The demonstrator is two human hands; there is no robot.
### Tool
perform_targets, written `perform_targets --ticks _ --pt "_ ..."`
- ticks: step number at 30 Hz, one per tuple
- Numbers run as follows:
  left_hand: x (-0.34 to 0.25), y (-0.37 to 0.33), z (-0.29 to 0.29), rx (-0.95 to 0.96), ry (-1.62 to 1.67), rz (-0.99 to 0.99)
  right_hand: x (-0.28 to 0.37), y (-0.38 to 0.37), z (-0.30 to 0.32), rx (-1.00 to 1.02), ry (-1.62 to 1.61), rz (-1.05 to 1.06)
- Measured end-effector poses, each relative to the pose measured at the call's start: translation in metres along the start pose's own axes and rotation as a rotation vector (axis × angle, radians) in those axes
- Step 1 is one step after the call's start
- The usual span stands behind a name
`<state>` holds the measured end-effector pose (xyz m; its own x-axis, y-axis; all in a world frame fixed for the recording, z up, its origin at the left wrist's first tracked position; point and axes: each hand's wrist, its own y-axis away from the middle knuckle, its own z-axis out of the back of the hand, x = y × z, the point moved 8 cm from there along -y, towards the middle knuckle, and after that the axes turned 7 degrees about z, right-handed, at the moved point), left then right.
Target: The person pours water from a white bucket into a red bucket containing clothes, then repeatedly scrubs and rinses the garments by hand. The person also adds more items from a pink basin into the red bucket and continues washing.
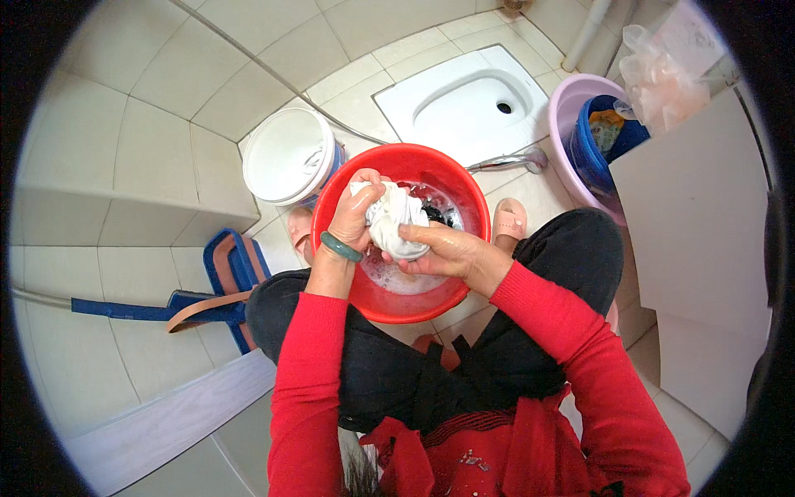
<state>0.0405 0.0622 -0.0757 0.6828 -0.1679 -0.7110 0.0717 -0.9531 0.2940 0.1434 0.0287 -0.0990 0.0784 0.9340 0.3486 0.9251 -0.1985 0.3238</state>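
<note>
A bunched white cloth (396, 217) is gripped between my two hands above a red plastic basin (474, 192). My left hand (354, 214), with a green bangle at the wrist, closes around the cloth's left side. From the right, my right hand (443, 251) wraps its lower end, thumb on top. Below, the basin holds sudsy water (406, 280) and a dark wet item (443, 209) that looks like fabric. What kind of garment the white cloth is, I cannot tell.
A white bucket (281, 157) stands left of the basin. Beyond lie a shower head (534, 159) and a squat toilet (464, 95). To the right are a purple tub (563, 108), a blue bucket (590, 157) and a white cabinet (696, 190). A blue dustpan (232, 261) leans at left.
</note>
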Motion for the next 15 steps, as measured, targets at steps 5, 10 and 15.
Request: perform_targets --ticks 5,10,15 --pt "0.022 -0.007 0.041 -0.402 -0.172 -0.052 0.019 -0.006 0.009 -0.189 0.562 0.285" --pt "0.047 -0.007 0.084 -0.744 -0.113 -0.06 0.022 -0.025 0.025 -0.343 1.146 0.534" --pt "0.056 0.003 0.116 -1.036 -0.314 -0.021 0.013 -0.032 0.049 -0.57 1.643 0.427"
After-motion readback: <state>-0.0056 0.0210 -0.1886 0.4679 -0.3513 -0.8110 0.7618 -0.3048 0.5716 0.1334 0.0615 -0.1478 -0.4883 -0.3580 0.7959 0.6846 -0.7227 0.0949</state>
